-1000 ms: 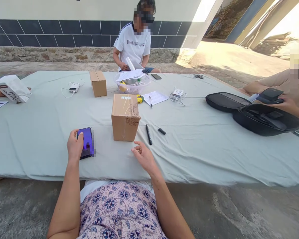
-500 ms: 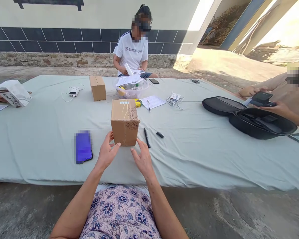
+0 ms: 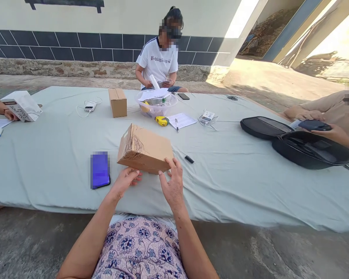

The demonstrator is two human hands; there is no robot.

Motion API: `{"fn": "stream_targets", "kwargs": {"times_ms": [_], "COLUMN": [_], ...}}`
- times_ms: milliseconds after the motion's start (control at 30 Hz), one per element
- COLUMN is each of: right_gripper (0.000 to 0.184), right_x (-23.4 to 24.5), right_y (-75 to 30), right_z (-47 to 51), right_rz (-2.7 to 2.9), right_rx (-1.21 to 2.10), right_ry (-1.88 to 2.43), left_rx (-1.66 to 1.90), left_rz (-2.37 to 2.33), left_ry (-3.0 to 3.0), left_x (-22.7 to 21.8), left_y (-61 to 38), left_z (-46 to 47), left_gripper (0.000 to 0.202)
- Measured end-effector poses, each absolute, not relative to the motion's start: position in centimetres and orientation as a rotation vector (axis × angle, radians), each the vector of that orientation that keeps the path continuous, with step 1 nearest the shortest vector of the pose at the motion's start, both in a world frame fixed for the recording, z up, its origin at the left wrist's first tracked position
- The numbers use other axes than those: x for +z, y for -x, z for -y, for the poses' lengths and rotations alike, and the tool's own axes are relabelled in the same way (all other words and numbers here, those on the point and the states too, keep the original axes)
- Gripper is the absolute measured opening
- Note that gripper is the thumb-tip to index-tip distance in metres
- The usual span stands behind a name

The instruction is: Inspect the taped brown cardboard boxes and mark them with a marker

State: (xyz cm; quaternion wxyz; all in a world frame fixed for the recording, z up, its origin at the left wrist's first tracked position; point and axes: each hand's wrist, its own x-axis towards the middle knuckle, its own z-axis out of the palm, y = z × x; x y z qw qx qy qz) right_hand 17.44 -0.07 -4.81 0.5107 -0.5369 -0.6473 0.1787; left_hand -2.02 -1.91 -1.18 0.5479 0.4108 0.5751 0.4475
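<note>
A brown cardboard box (image 3: 151, 149) with dark scribbled lines around one corner lies turned and tilted in front of me. My right hand (image 3: 172, 182) grips its right end, thumb on the near lower edge and fingers over the side. At the box's lower left edge is my left hand (image 3: 125, 183), its fingers apart and partly beneath the edge; whether it bears any weight I cannot tell. A black marker cap (image 3: 189, 159) lies right of the box. The black marker itself is hidden from view.
A phone (image 3: 100, 170) lies to the left. Farther back are a smaller box (image 3: 118, 103), a plastic basin (image 3: 139, 106), a yellow tape measure (image 3: 162, 121), paper with a pen (image 3: 177, 124) and power banks. An open black case (image 3: 311, 151) sits right. Other people sit around the table.
The box has gone from upright to turned sideways and tilted, its scribbled corner now at the left. My right hand has moved onto its right end. The marker has dropped out of sight.
</note>
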Motion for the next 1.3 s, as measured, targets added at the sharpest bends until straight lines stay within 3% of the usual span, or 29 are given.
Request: {"fn": "stream_targets", "kwargs": {"times_ms": [200, 433, 667, 1300], "right_gripper": [0.046, 0.047, 0.049, 0.029], "right_x": [-4.9, -4.5, -4.6, -2.9], "right_y": [-17.4, -17.2, -17.5, -17.6], "right_z": [-0.1, 0.3, 0.5, 2.3], "right_rz": [1.599, 1.662, 1.673, 1.500], "right_rx": [0.382, 0.358, 0.367, 0.411], "right_ry": [1.298, 1.301, 1.329, 1.227], "left_rx": [1.079, 1.836, 1.648, 1.765], "left_rz": [-1.415, -1.731, -1.805, -1.668], "left_ry": [-1.251, -1.466, -1.526, -1.296], "left_x": [1.8, 3.7, 2.1, 1.7], "left_y": [2.6, 3.0, 3.1, 2.3], "left_z": [3.5, 4.3, 2.7, 3.1], "left_gripper": [0.027, 0.018, 0.037, 0.014]}}
